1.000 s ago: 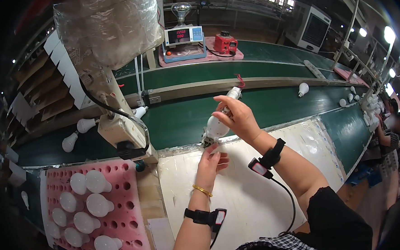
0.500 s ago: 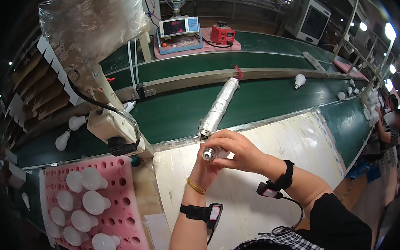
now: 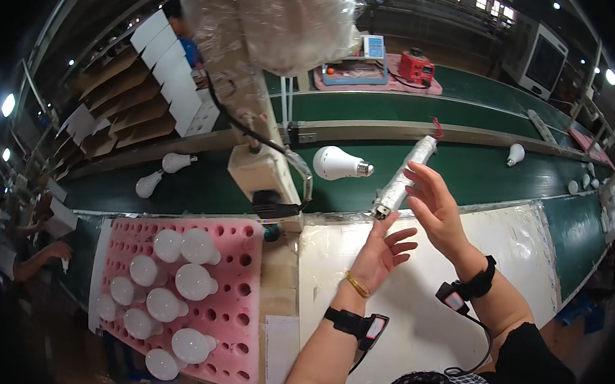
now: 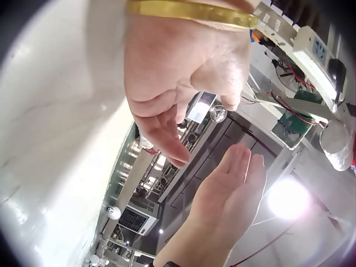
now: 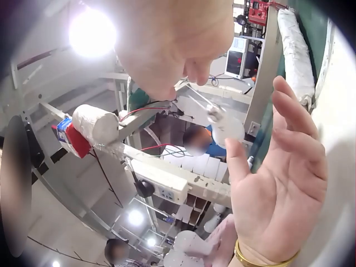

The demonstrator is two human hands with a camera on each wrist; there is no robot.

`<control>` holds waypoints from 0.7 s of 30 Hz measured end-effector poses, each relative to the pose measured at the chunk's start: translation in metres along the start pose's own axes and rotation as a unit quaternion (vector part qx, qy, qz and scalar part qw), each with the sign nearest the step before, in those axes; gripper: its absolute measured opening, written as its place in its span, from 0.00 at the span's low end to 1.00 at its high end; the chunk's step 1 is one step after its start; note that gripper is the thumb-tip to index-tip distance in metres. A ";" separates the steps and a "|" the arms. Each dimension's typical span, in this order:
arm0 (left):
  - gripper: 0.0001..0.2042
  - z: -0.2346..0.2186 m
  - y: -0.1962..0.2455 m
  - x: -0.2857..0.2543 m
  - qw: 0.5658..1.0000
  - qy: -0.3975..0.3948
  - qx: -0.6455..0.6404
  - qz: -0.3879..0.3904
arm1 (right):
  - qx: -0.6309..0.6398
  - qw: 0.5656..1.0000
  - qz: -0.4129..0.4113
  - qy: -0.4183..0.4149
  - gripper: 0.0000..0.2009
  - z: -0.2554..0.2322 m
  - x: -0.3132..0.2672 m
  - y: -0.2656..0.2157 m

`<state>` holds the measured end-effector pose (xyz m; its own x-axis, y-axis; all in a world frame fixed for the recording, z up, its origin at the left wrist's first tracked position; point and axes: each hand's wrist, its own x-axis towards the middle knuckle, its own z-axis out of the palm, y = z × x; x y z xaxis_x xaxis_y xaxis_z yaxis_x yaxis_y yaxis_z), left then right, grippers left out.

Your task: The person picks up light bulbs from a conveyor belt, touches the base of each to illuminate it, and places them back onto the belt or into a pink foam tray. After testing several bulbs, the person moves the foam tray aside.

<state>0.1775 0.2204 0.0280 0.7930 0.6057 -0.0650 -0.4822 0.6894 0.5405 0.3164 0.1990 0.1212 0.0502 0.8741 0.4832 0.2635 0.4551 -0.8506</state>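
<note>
A white light bulb [image 3: 339, 164] with a metal screw base shows over the green belt, left of a white wrapped bar [image 3: 405, 180], apart from both hands. In the right wrist view the same bulb [image 5: 227, 129] appears beyond the left thumb. My left hand [image 3: 379, 263] is palm up with fingers spread, its fingertips close to the bar's lower end. Nothing is in it. The right hand [image 3: 442, 218] is raised beside the bar, fingers loosely bent and holding nothing. The left wrist view shows both palms, the right hand [image 4: 228, 197] lying beyond the left.
A pink foam tray [image 3: 227, 321] with several bulbs stands at the left. A post with a socket box [image 3: 251, 174] rises between tray and bar. More bulbs [image 3: 515, 155] lie along the belt [image 3: 460, 184]. Behind are a meter [image 3: 357, 70] and a red device [image 3: 416, 68].
First the bulb was at the bar, then held between both hands with its base up. Now it is out of the hands, left of the bar. The head view has turned left.
</note>
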 end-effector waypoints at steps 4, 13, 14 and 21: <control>0.30 -0.004 -0.002 0.001 1.000 -0.005 -0.005 -0.001 | -0.113 0.993 0.007 -0.027 0.20 -0.013 -0.014 0.006; 0.27 -0.014 -0.008 0.007 1.000 -0.024 0.012 -0.008 | -0.418 0.893 0.106 -0.129 0.23 -0.136 -0.103 0.106; 0.27 -0.012 -0.007 0.006 1.000 -0.020 0.018 -0.003 | -0.456 0.876 0.083 -0.135 0.24 -0.132 -0.108 0.093; 0.22 -0.026 -0.017 0.014 0.998 0.042 -0.020 0.044 | -0.487 0.863 0.080 -0.108 0.25 -0.127 -0.120 0.101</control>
<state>0.1873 0.2275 -0.0042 0.7131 0.6952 -0.0902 -0.5649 0.6460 0.5134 0.4595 0.1183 0.0032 0.0082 0.9716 0.2365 0.9599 0.0586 -0.2740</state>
